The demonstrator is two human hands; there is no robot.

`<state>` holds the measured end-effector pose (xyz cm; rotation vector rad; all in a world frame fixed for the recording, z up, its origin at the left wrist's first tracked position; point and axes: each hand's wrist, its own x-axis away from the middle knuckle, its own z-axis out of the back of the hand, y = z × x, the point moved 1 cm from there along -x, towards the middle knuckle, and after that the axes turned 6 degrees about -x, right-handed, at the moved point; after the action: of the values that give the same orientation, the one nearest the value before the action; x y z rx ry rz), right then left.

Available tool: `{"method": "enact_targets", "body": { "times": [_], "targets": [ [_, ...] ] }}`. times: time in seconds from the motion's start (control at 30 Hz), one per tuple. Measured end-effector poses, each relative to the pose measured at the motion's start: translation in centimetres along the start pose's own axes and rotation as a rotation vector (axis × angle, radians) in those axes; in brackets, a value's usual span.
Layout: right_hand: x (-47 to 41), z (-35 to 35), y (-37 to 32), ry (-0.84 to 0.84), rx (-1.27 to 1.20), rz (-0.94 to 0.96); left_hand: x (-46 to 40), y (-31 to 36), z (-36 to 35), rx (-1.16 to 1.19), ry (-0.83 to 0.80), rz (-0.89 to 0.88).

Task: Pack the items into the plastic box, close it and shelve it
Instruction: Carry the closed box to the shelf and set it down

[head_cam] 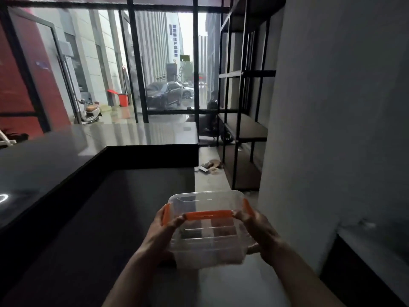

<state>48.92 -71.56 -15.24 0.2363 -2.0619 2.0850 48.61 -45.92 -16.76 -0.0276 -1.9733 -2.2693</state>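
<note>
so both hands, left hand (pixel 164 229) and right hand (pixel 260 229), have fingers wrapped round the clear plastic box with orange clips (pixel 207 227), lid looks shut; it's held midair; black metal shelf unit (pixel 243 129) sits ahead-right, right hand nearer

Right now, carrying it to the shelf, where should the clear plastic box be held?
Grip the plastic box at its two short ends, one hand from each side, as the left hand and right hand do. The orange latches mark a closed lid; its broad, smooth walls need support from both sides.
</note>
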Motion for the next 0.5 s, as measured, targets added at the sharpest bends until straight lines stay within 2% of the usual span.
{"method": "enact_targets", "body": {
  "times": [0.23, 0.5],
  "targets": [
    [-3.4, 9.4, 1.6, 0.139, -0.011, -0.052, -3.5, -0.4, -9.8, 0.023, -0.115, 0.003],
    [-11.4, 10.7, -0.4, 0.187, 0.024, -0.017, -12.7, 0.0, -12.4, 0.061, -0.128, 0.009]
  ]
}}
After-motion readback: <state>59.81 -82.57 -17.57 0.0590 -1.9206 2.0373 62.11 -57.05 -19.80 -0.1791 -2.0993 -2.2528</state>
